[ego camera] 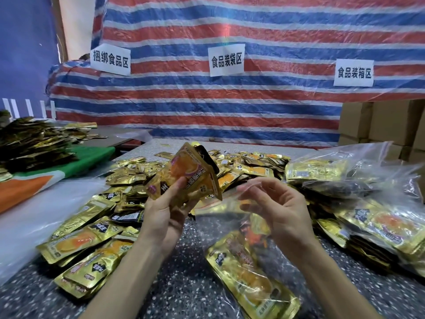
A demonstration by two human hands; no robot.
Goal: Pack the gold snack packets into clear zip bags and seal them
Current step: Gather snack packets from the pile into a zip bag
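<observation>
1. Fingers [177, 187] of the left hand [165, 217] are curled tight round a fanned bunch of gold snack packets [188, 173], held up above the table. The right hand [276, 208] is loosely curled, thumb and forefinger pinching the mouth of the clear zip bag [230, 217]. The bag hangs to the table with gold packets inside.
2. Striped tarp [207, 107] behind: red, blue, white.
3. Speckled table [188, 286].
4. Loose pile [241, 164] of gold packets at centre and left.
5. Filled bags [345, 176] on the right, with cardboard boxes [379, 123] behind.
6. 3 white signs on the tarp: 捆绑食品区 [110, 59], 食品装袋区 [226, 59], 食品装箱区 [354, 72].
</observation>
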